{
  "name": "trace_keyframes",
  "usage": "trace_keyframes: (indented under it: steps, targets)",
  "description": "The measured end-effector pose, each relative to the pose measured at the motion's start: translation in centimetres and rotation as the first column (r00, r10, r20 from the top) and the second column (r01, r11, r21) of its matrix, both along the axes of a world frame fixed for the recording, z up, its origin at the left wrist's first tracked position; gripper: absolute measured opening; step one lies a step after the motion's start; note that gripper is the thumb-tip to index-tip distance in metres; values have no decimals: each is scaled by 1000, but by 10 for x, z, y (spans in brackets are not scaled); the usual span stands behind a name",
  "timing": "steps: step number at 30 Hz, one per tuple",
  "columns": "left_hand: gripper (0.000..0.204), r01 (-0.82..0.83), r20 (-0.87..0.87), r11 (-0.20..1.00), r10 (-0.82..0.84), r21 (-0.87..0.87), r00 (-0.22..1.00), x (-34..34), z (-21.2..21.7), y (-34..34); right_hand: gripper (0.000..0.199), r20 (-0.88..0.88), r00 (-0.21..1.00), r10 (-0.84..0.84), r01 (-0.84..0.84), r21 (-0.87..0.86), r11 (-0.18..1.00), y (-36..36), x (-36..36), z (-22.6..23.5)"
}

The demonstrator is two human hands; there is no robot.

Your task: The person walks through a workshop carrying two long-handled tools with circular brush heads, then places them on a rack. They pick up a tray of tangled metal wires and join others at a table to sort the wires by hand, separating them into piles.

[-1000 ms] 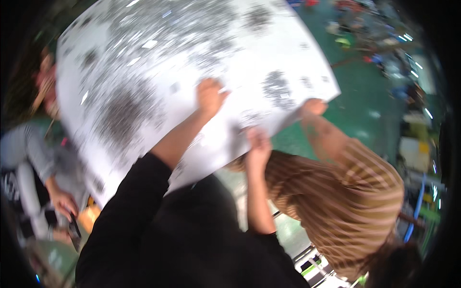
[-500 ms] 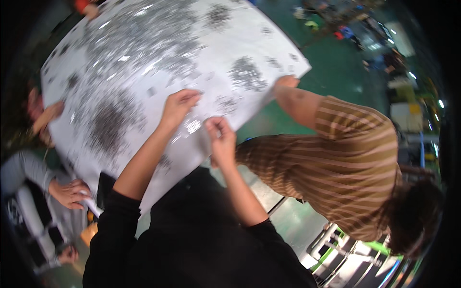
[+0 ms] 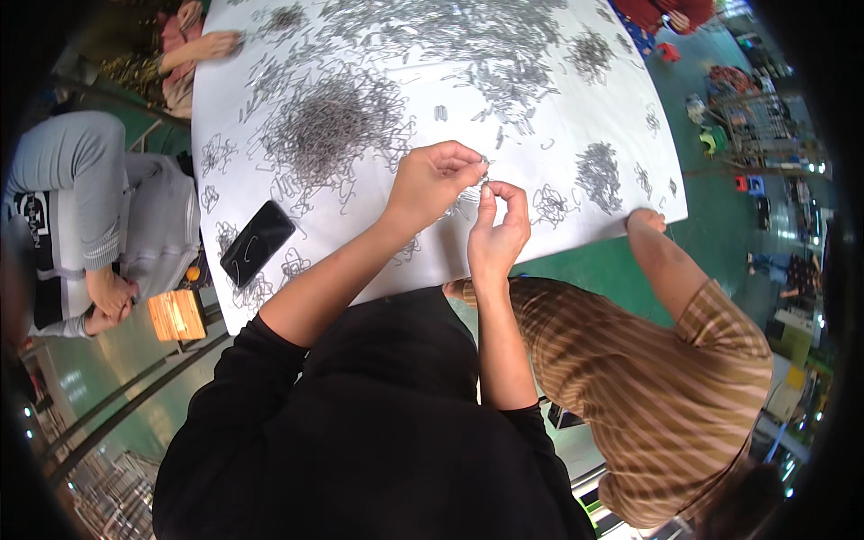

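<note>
Over the near part of the white table (image 3: 450, 247), my left hand (image 3: 432, 184) pinches a small grey metal piece (image 3: 484, 165) between thumb and fingertips. My right hand (image 3: 498, 236) is just below and to the right, its thumb and forefinger closed at the lower end of the metal. Whether this is one piece or two joined ones is too small to tell. Beyond my left hand spreads a dark pile of bent wire hooks (image 3: 324, 126). Flat, shinier grey metal pieces (image 3: 513, 81) are strewn farther back. A few wire hooks (image 3: 551, 205) lie right of my right hand.
A black phone (image 3: 258, 243) lies at the table's near left, with hooks on and around it. A tight pile of metal pieces (image 3: 598, 177) sits near the right edge. A person in a striped shirt (image 3: 639, 369) stands close on my right; others sit leftward around a wooden stool (image 3: 176, 315).
The view has turned and become sharper. My hands have come closer together, fingertips nearly meeting. The clear shiny patch between them earlier no longer shows.
</note>
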State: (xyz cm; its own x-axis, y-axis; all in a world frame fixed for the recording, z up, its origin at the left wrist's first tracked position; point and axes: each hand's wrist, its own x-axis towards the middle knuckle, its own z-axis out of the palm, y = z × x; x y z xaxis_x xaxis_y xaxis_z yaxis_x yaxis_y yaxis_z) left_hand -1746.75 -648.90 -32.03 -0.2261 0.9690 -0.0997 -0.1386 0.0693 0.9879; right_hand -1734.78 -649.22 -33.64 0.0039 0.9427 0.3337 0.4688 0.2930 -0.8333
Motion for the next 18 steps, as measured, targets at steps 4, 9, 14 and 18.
trace_keyframes:
  steps: [4,9,14,18]
  targets:
    - [14,-118,-54,993,116,-28,992,-14,-10,-13,5,100,989,109,-118,92,989,1,-20,-14]
    - [13,-296,-213,950,312,101,926,-44,-26,-33,9,98,931,351,-359,76,930,5,-44,-32]
    - [12,-461,-320,876,482,144,816,-85,-33,-58,4,197,889,414,-407,-76,910,58,-62,-62]
    - [11,-545,-272,832,551,104,789,-103,-30,-76,6,492,688,534,-546,-133,827,126,-93,-84]
